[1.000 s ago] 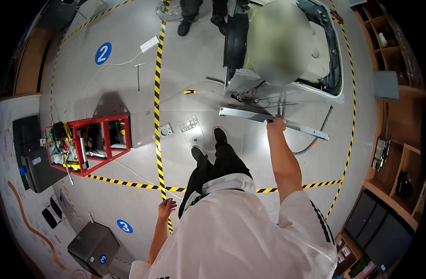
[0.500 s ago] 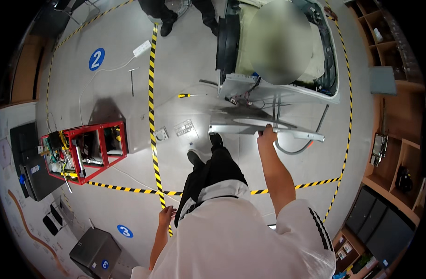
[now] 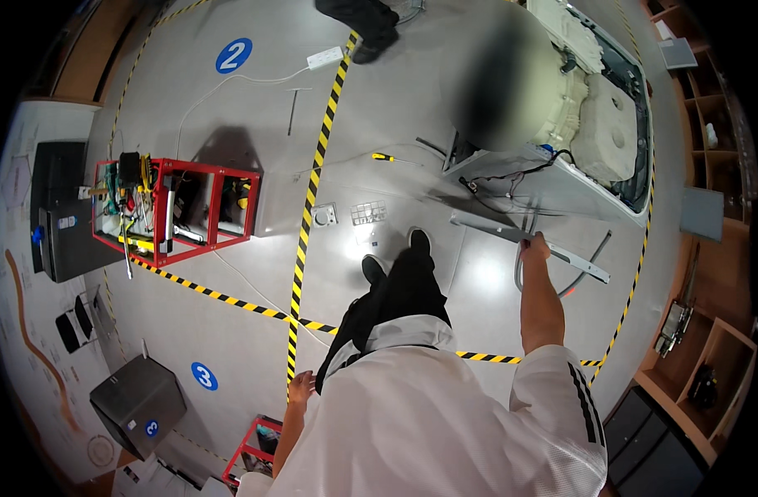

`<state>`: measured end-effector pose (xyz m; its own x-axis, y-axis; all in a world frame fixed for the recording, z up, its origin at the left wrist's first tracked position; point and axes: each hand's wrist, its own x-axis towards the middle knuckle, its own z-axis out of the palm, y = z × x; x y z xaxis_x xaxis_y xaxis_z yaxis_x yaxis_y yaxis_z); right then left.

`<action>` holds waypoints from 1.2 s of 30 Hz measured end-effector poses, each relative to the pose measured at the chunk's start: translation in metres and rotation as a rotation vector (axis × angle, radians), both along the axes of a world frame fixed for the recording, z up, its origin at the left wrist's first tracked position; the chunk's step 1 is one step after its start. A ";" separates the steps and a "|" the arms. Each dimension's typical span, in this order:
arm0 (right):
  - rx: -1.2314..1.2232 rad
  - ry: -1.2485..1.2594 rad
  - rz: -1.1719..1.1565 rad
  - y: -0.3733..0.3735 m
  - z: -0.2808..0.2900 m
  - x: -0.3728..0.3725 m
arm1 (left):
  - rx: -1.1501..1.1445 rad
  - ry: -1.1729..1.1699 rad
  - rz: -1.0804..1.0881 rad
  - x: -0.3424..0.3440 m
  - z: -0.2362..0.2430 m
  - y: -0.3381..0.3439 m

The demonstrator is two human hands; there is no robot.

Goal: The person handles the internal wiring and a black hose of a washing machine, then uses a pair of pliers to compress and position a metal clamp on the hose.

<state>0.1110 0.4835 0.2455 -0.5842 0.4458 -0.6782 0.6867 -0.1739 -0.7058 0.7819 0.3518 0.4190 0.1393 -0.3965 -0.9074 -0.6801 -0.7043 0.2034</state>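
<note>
My right hand (image 3: 538, 246) is closed on the upper edge of a silvery sheet-metal panel (image 3: 488, 225), seen almost edge-on and slanting down to the right. The panel is in front of an opened washing machine (image 3: 617, 189), whose pale tub, concrete weight (image 3: 608, 126) and loose wiring (image 3: 519, 175) are exposed; part of the tub is blurred. A grey hose (image 3: 595, 251) shows beyond the panel. My left hand (image 3: 301, 387) hangs beside my thigh, fingers loosely apart, holding nothing.
A red tool rack (image 3: 216, 246) full of hand tools stands at left. On the floor lie a yellow-handled screwdriver (image 3: 384, 156), a T-shaped rod (image 3: 293, 113), a power strip (image 3: 325, 57) and a compartment tray (image 3: 368, 213). Another person's leg (image 3: 365, 23) is at the top. Wooden shelves (image 3: 692, 308) line the right.
My view has turned, shifting the scene. The panel in my right hand has tilted, its round opening no longer showing. The other person's legs have moved. My left hand stays by my side.
</note>
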 end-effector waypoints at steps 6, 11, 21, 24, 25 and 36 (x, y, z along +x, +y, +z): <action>-0.027 0.006 0.003 -0.006 -0.004 -0.007 | -0.005 0.029 0.116 0.036 0.014 -0.002; 0.018 0.026 -0.054 -0.014 0.008 -0.005 | -0.044 0.062 0.093 0.007 -0.006 -0.078; -0.051 0.063 -0.111 -0.020 0.019 0.008 | -0.081 0.197 -0.247 -0.194 -0.004 -0.271; -0.055 -0.225 -0.122 -0.019 0.041 0.001 | -0.178 0.222 -0.252 -0.271 0.024 -0.309; -0.097 -0.186 -0.127 -0.009 0.032 0.003 | -0.196 0.221 -0.269 -0.290 0.030 -0.317; -0.233 0.144 -0.272 -0.009 0.023 -0.004 | -0.033 0.072 -0.542 -0.320 0.021 -0.371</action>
